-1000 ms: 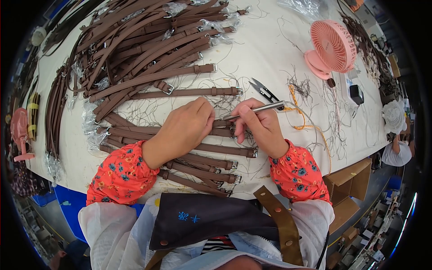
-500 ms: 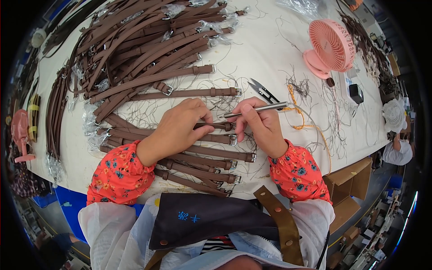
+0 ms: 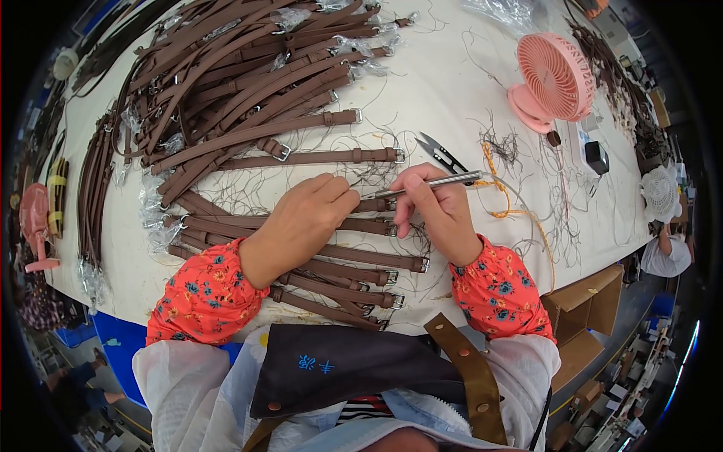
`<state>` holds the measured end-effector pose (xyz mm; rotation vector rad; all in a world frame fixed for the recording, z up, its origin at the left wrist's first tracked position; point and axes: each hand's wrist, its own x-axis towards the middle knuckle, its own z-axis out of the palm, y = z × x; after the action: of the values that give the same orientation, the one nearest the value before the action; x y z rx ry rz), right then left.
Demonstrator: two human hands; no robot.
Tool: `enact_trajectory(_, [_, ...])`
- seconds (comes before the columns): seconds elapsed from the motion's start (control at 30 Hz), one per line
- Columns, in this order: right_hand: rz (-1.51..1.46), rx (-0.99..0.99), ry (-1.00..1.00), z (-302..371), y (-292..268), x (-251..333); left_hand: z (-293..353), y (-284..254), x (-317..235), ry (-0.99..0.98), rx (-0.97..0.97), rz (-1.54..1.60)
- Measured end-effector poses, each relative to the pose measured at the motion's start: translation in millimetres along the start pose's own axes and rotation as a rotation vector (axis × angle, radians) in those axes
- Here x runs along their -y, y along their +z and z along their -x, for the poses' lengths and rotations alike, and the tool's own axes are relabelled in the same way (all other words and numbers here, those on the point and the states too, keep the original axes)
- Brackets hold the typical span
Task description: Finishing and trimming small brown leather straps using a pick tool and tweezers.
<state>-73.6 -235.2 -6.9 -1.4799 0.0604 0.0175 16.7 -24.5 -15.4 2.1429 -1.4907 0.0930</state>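
A slim silver pen-shaped tool (image 3: 454, 179) lies in my right hand (image 3: 433, 207), its thin tip pointing left. Beneath that tip is a brown strap (image 3: 374, 205), its end close to my right fingers. My left hand (image 3: 307, 218) is closed just left of the tip, knuckles up, over the same strap. Whatever its fingertips pinch is hidden. More brown buckled straps (image 3: 376, 260) lie side by side below my hands, their silver buckles facing right. Black-handled thread snips (image 3: 444, 154) rest open beyond my right hand.
A big heap of brown straps (image 3: 248, 83) with plastic wrap fills the far left. Loose threads (image 3: 263, 177) litter the white table. On the right stand a pink fan (image 3: 553, 79) and an orange cord (image 3: 503, 200). A cardboard box (image 3: 584, 305) sits below the right edge.
My left hand has shifted slightly right and rolled over, so its thumb no longer shows and the knuckles are up. My right hand with the pen-shaped tool has stayed nearly still.
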Motion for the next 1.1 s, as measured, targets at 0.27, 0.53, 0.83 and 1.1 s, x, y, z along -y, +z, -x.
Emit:
enact_trajectory(0.27, [0.02,0.068,0.066,0,-2,-4,-3,0,5,-0.242,-0.029,0.373])
enact_trajectory(0.53, [-0.015,0.017,0.052,0,0,-3,-7,-8,-1,-0.365,0.031,0.503])
enact_trajectory(0.83, [-0.016,-0.011,0.0,0,1,-3,-6,2,0,-0.083,0.0,0.074])
enact_trajectory(1.1, [-0.011,0.01,0.052,1,1,0,-5,3,7,-0.191,0.023,0.287])
